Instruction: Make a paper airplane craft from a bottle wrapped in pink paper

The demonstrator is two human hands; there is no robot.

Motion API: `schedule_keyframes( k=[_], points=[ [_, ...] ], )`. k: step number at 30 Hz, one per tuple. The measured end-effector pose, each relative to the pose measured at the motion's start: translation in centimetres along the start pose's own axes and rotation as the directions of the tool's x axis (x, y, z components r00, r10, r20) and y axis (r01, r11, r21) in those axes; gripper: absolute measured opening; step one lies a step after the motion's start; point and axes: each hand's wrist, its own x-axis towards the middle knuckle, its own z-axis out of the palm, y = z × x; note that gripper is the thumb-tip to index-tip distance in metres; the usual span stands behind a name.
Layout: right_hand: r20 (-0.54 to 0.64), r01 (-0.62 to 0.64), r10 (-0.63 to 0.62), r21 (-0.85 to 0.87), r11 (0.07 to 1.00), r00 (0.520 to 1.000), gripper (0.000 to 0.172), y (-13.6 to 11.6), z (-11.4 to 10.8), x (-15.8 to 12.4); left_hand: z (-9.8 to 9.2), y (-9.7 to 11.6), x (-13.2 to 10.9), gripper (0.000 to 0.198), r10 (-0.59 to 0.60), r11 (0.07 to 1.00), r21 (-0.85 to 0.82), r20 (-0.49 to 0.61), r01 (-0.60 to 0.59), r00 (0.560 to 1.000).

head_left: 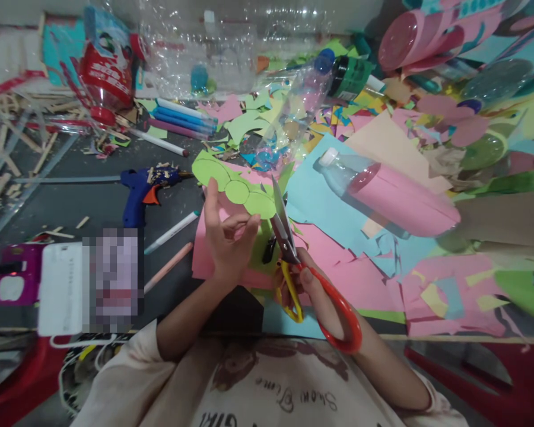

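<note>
My left hand pinches a light green paper cut-out with pencilled round shapes, holding it up over a pink sheet. My right hand grips scissors with a red and a yellow handle loop. Their blades point up and away, with the edge against the right side of the green paper. Both hands are closed on what they hold.
A blue glue gun and a white marker lie left of the hands. A clear bottle wrapped in pink paper lies on the right on a light blue sheet. Paper scraps, pens and wooden sticks cover the far side. A white box sits near left.
</note>
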Motion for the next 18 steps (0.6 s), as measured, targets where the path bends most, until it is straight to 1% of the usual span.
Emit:
schedule_keyframes(
  k=[2,6,8,11,14,18],
  points=[
    [-0.004,0.011,-0.011,0.022,1.0,1.0,0.042,0.17,0.07,0.08,-0.07,-0.11,-0.05,0.074,0.01,1.0,0.015,-0.002,-0.01,1.0],
    [-0.012,0.01,-0.009,0.026,1.0,1.0,0.045,0.34,0.16,0.12,-0.02,-0.13,-0.09,0.079,-0.03,0.999,0.022,0.043,0.029,0.999],
    [-0.011,0.005,-0.005,0.021,1.0,1.0,0.045,0.33,0.2,0.13,0.04,-0.07,-0.13,0.079,-0.032,0.999,0.01,0.045,0.032,0.998],
    [-0.016,0.001,-0.001,0.022,1.0,1.0,0.045,0.26,0.25,0.15,0.0,-0.1,-0.18,0.077,-0.013,1.0,-0.001,0.042,0.013,0.999],
    [-0.016,-0.005,0.005,0.025,1.0,1.0,0.046,0.11,0.27,0.19,-0.18,-0.29,-0.16,0.079,0.012,1.0,-0.008,0.074,-0.012,0.997],
    [-0.021,0.007,-0.007,0.01,1.0,1.0,0.05,-0.28,0.19,0.26,-0.38,-0.63,0.06,0.07,0.107,0.994,-0.019,0.052,-0.107,0.993]
  ],
)
